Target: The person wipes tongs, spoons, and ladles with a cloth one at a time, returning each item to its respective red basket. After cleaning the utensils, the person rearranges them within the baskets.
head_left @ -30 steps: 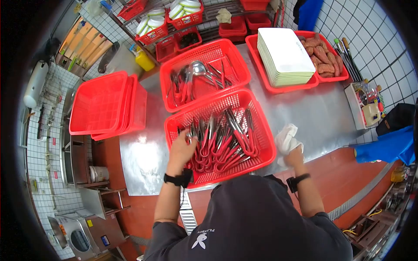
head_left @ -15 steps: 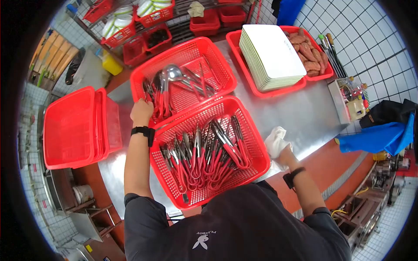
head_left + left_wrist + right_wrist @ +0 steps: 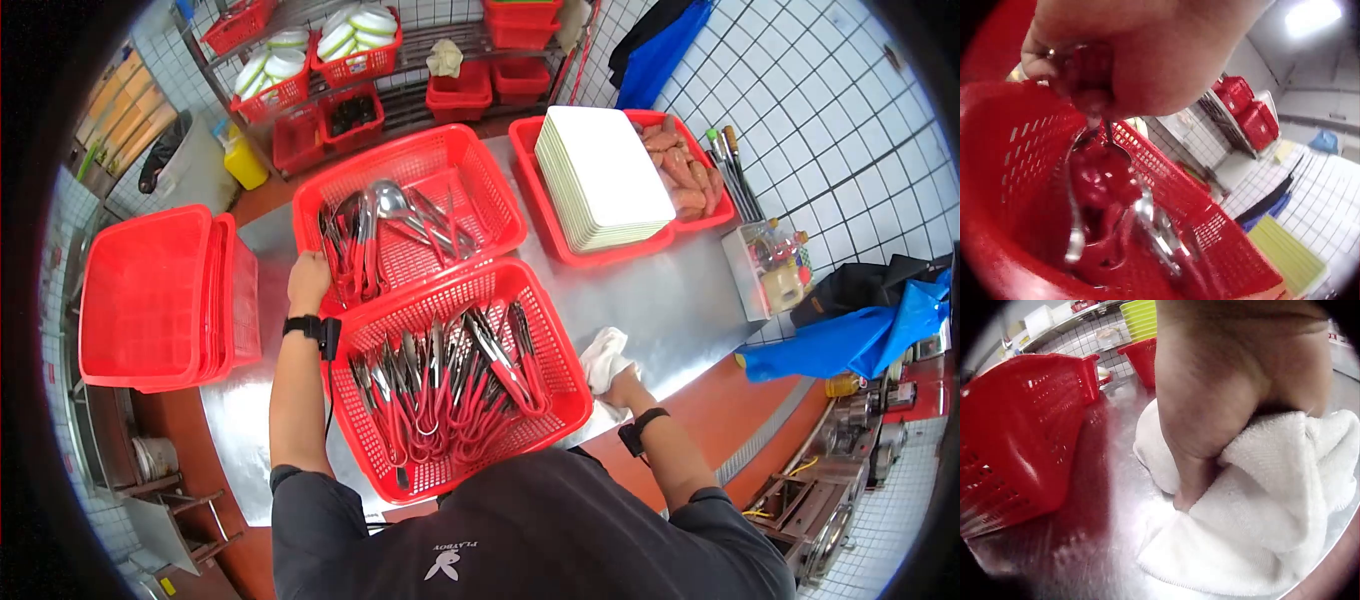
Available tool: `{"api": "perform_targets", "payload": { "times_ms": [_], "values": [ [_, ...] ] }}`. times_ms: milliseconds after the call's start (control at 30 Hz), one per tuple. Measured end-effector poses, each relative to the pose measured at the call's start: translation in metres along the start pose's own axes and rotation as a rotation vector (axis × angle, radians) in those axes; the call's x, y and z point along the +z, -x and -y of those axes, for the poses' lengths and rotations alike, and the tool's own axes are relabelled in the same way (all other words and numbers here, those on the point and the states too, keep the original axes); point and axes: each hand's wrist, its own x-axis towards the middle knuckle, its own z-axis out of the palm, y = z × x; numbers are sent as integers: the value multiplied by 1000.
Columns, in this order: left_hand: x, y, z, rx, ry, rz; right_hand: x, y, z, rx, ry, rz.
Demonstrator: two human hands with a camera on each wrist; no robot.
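My left hand (image 3: 308, 280) is at the near left corner of the far red basket (image 3: 500, 215), and in the left wrist view its curled fingers grip the rim. Inside that basket lie ladles (image 3: 388, 198) and other utensils with red handles. Directly in front of it stands a second red basket (image 3: 572, 400), full of metal tongs (image 3: 430, 385) with red grips. On the steel table (image 3: 650, 300), to the right of the tongs, my right hand (image 3: 625, 388) holds a bunched white cloth (image 3: 1266, 506) against the surface.
Stacked red bins (image 3: 150, 300) stand at the left. At the back right, a pile of white trays (image 3: 610, 170) sits in a red bin beside brown sweet-potato-like pieces (image 3: 685, 175). A bottle box (image 3: 745, 270) stands by the tiled wall. Shelves with bowls (image 3: 355, 30) are behind.
My left hand has left the tongs in the near basket and moved forward to the far basket's rim. My right hand stays with the cloth on the table. The head view has shifted.
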Motion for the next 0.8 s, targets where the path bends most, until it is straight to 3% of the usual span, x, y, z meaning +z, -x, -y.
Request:
{"api": "perform_targets", "payload": {
  "times_ms": [200,267,333,400,500,533,600,633,667,767,800],
  "values": [
    [-35,61,9,167,488,-222,28,-20,-9,-47,-117,-190],
    [-44,98,15,152,628,-215,7,-6,0,-24,-110,-191],
    [-54,150,10,252,708,-220,-27,27,18,135,-256,-98],
    [-53,199,15,122,946,21,-58,64,39,157,-347,-189],
    [-53,276,-8,73,1094,182,-40,73,46,186,-411,-469],
    [-46,295,-9,18,1137,204,-29,57,35,168,-404,-459],
    [-49,330,-21,-62,1151,270,-19,31,13,-219,-1139,-511],
    [-50,343,-25,-114,1163,363,-34,46,27,-109,-1841,-293],
    [-47,351,-28,-124,1168,352,-60,57,30,-33,-2031,-163],
    [-41,373,-38,-51,1070,482,-114,81,40,-110,-2174,-178],
    [-42,378,-43,-67,1067,486,-129,88,41,-321,-2251,-48]
  ]
}}
